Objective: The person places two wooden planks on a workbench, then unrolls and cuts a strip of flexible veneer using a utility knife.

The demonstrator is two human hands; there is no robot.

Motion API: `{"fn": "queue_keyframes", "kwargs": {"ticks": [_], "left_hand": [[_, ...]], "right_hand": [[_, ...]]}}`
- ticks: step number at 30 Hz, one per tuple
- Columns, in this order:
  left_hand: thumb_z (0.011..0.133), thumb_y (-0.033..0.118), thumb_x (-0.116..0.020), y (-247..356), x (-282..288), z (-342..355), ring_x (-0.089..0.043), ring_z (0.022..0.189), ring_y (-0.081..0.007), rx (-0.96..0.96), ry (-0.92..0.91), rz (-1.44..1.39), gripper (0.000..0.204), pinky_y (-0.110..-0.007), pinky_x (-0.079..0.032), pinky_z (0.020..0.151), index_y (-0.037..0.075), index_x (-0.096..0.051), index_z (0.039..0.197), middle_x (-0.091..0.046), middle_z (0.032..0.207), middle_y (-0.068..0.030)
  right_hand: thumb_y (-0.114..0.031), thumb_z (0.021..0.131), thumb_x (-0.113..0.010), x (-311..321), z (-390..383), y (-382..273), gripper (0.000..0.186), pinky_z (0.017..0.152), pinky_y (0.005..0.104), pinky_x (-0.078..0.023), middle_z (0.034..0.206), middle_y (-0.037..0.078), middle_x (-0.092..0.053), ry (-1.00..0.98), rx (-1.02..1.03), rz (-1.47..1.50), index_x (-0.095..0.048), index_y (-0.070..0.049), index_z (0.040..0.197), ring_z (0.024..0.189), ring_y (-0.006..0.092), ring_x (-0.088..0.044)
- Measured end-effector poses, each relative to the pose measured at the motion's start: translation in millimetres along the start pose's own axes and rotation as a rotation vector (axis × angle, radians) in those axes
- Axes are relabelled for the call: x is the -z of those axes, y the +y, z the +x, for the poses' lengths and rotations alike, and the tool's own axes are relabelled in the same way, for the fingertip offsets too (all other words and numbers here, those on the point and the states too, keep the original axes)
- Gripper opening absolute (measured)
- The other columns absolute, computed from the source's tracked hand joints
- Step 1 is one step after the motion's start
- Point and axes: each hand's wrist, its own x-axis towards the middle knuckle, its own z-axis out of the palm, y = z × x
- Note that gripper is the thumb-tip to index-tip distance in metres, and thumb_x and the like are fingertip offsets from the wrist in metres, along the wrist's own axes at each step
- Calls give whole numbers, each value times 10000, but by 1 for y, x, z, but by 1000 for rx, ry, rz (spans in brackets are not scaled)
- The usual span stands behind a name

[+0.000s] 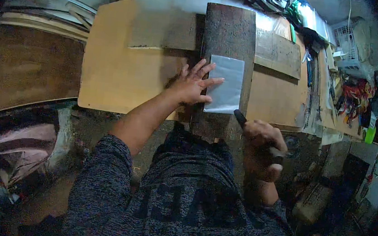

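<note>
A pale grey rectangular sheet (pixel 225 84) lies on a dark wooden board (pixel 228 31) that runs away from me down the middle of the workbench. My left hand (pixel 193 84) rests flat on the board with fingers spread, its fingertips on the sheet's left edge. My right hand (pixel 262 145) is closed around a dark-handled tool (pixel 240 117), whose tip points at the sheet's lower right corner, just short of it. My forearms come in from the lower edge over my dark patterned shirt.
A tan workbench top (pixel 116 65) carries another flat wooden piece (pixel 278 53) to the right of the board. Wooden slats (pixel 48 18) are stacked at far left. Cluttered tools, coloured cords (pixel 354 95) and a white basket (pixel 347 40) fill the right side.
</note>
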Motion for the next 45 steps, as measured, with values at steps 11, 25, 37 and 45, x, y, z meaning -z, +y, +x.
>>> {"fn": "queue_keyframes", "kwargs": {"ticks": [11,25,37,45], "left_hand": [[790,492,-617,6,-6,-5,-83,1401,-351,-21,145,-34,712,-639,-90,1051,344,-307,1413,-99,1518,-126],[921,377,-472,100,-28,-40,-126,1383,-393,71,128,-139,580,-554,-78,1101,169,-287,1430,-164,1497,-182],[968,468,-352,51,-58,-36,-532,1052,-208,557,519,-1737,581,-334,-413,922,14,-398,1328,-541,1208,-105],[960,269,-468,54,-44,-39,-438,1223,-263,312,563,-1153,550,-353,-369,990,-18,-286,1393,-416,1358,-195]], "right_hand": [[-443,730,-737,30,28,-1,475,554,347,-469,691,69,-569,198,-157,-1004,-574,-29,896,575,193,-556],[-218,732,-741,92,9,58,402,688,360,-493,853,173,-657,49,-432,-1297,-580,-46,1057,795,286,-652],[-160,771,-745,4,24,18,397,667,295,-500,844,147,-651,-210,-285,-1055,-568,-25,1099,761,164,-630],[-182,807,-713,36,23,-9,333,648,268,-487,760,74,-618,9,-323,-1084,-590,-12,1065,728,113,-585]]}}
